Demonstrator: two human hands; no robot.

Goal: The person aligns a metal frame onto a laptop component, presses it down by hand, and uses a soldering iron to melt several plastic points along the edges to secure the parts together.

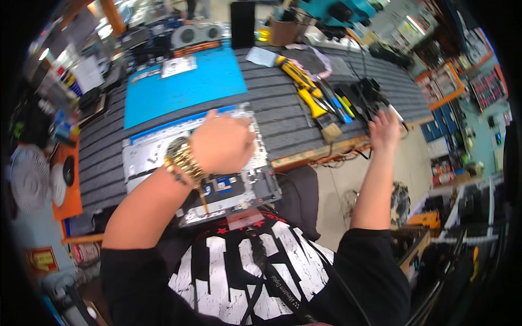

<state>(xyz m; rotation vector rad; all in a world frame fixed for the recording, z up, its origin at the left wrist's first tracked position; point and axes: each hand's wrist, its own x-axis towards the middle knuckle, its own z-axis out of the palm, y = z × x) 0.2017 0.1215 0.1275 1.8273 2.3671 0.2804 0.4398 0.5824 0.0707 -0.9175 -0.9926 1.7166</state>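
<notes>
An opened laptop chassis (260,189), silver and black with bare inner parts, lies at the table's front edge against my shirt. Over its middle is my left hand (223,142), fingers curled down and closed; whatever they hold is hidden beneath the hand. A gold watch (185,158) circles that wrist. Farther right, my right hand (385,127) is held out at the table's right front edge, its slightly blurred fingers apart. Beside it are a white stick-like piece (396,113) and a clump of black cables (367,89).
A blue mat (185,87) carries a small silver part (179,66). Yellow-handled tools (299,76), a blue-handled tool (342,114) and a tan block (331,132) lie right of the laptop. A black phone-like slab (242,25) stands behind. A white fan (31,176) is at far left.
</notes>
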